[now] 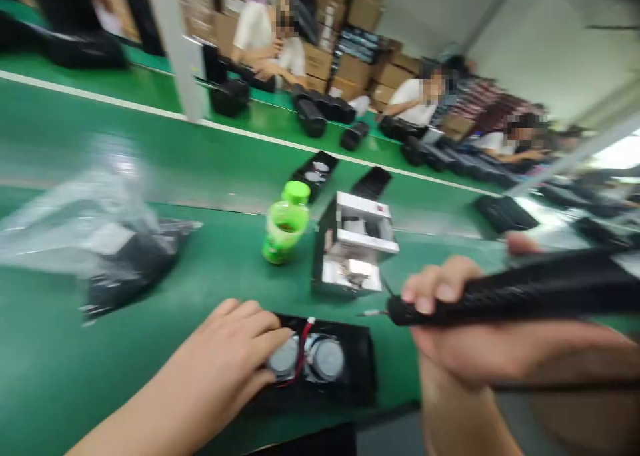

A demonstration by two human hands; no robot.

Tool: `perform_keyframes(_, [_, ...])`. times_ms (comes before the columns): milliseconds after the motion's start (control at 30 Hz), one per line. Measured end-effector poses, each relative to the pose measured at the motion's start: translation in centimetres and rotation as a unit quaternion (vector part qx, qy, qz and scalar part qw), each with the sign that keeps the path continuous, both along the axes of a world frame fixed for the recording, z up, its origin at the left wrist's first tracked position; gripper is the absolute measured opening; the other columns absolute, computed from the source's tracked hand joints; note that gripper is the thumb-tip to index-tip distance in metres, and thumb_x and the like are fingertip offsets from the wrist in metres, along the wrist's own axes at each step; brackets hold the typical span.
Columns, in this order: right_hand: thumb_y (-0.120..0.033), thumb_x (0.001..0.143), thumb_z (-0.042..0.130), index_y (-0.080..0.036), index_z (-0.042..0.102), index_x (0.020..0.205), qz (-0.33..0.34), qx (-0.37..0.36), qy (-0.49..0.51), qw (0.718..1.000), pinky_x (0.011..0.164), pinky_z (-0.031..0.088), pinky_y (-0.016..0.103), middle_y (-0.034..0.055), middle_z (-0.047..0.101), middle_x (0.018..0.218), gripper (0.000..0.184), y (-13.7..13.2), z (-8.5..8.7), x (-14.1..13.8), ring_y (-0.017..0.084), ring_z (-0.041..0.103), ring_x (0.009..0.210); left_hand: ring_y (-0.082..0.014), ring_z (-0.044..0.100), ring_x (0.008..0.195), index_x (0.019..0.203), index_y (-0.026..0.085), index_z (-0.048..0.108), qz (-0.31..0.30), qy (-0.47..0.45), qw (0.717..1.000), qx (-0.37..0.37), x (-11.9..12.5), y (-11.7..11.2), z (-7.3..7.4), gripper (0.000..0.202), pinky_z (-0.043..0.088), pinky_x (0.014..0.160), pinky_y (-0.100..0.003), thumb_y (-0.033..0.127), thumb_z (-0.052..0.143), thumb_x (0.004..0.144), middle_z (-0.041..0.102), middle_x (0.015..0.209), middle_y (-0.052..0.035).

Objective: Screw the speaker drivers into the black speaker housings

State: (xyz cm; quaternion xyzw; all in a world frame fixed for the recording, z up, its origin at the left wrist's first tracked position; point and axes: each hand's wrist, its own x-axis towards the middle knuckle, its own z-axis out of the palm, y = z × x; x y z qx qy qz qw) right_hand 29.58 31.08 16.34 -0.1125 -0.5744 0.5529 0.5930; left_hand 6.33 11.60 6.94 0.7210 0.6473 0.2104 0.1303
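Two hands, one driver, one panel

My right hand (460,343) is wrapped around the black driver (520,289), fingers curled over its barrel; its thin metal bit (373,313) points left, clear of the panel. My left hand (235,343) lies over the left end of the black panel (357,369), fingertips at the left speaker (283,357); whether it pinches or only rests, I cannot tell.

The panel lies flat on the smooth green table (225,269) in front of me. Its two speakers are round, grey and metallic, with a red-and-dark wire (302,353) between them ending in a white plug (311,321).

Just beyond, a black-sided box (323,259) with white dividers blocks the way forward, small parts inside. Left of it stands a translucent green bottle (287,233), its label too blurred to read. A crinkled clear bag (125,249) with something dark inside lies farther left. Past a white line, people sit among black cases (310,115) before stacked brown cartons (360,76).
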Motion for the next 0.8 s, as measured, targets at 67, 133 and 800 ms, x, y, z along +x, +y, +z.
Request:
perform_keyframes(67, [-0.087, 0.099, 0.055, -0.031, 0.075, 0.132, -0.029, 0.021, 0.004, 0.999, 0.039, 0.054, 0.03, -0.0063, 0.068, 0.062, 0.067, 1.1, -0.6, -0.5, 0.016, 0.055, 0.039, -0.0293, 0.072, 0.115, 0.135, 0.039, 0.073, 0.005, 0.017, 0.997, 0.08, -0.5, -0.4, -2.1, 0.04, 0.051, 0.097, -0.047, 0.03, 0.079, 0.097, 0.077, 0.136, -0.0021])
perform_keyframes(133, [-0.083, 0.104, 0.049, -0.027, 0.074, 0.13, -0.034, 0.057, 0.017, 0.998, 0.039, 0.054, 0.03, -0.0056, 0.068, 0.064, 0.067, 1.7, -1.2, -1.7, 0.015, 0.055, 0.04, -0.0379, 0.067, 0.133, 0.139, 0.042, 0.072, 0.027, 0.044, 0.991, 0.123, -0.9, -1.0, -4.1, 0.044, 0.053, 0.107, -0.055, 0.038, 0.078, 0.096, 0.066, 0.158, -0.0052])
perform_keyframes(800, [-0.087, 0.103, 0.046, -0.028, 0.073, 0.124, -0.005, 0.012, -0.027, 1.0, 0.037, 0.045, 0.027, -0.0072, 0.061, 0.059, 0.068, 1.3, -2.3, -2.9, 0.013, 0.051, 0.037, -0.0432, 0.071, 0.134, 0.134, 0.044, 0.079, 0.033, -0.003, 0.999, 0.009, -1.0, 0.0, -3.6, 0.043, 0.064, 0.107, -0.064, 0.038, 0.079, 0.091, 0.068, 0.157, -0.0069])
